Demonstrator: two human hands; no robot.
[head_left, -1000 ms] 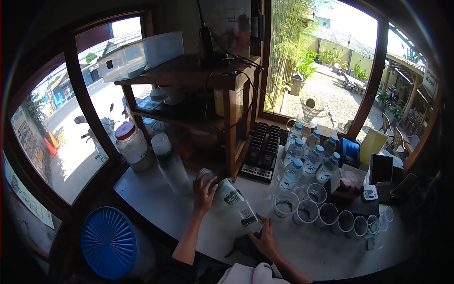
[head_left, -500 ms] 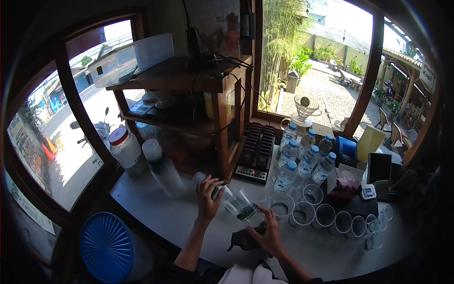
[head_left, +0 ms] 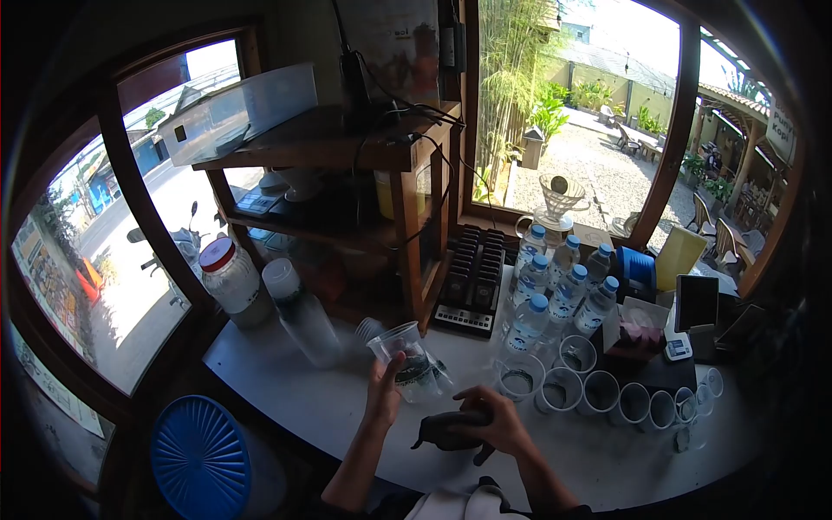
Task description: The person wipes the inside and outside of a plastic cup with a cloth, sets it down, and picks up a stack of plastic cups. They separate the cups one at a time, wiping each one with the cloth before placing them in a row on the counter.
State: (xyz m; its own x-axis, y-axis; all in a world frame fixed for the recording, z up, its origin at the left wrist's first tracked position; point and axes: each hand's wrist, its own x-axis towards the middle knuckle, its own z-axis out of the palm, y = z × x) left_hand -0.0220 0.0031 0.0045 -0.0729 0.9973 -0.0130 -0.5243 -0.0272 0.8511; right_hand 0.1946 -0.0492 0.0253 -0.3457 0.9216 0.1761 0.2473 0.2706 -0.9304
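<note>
My left hand (head_left: 386,386) is closed around a clear plastic cup (head_left: 397,340) with dark print, its mouth tilted up. Another clear cup (head_left: 436,381) overlaps it just to the right, and ribbed cup rims (head_left: 370,328) show behind. Low at the counter's front, my right hand (head_left: 496,423) grips a crumpled dark cloth (head_left: 444,431), fingers curled over its right end. To the right of my hands, a clear cup (head_left: 520,379) stands upright at the start of a curved row of cups (head_left: 600,394).
Several capped water bottles (head_left: 527,328) stand behind the row. A tall stack of cups (head_left: 302,316) and a red-lidded jar (head_left: 232,277) are at left. A black keypad device (head_left: 468,286) sits beside the wooden shelf (head_left: 403,156). A blue-lidded bin (head_left: 201,455) stands below the counter.
My right hand has left the printed cup and moved down onto the dark cloth. My left hand has shifted slightly right and down, now around a cup with its thumb in front.
</note>
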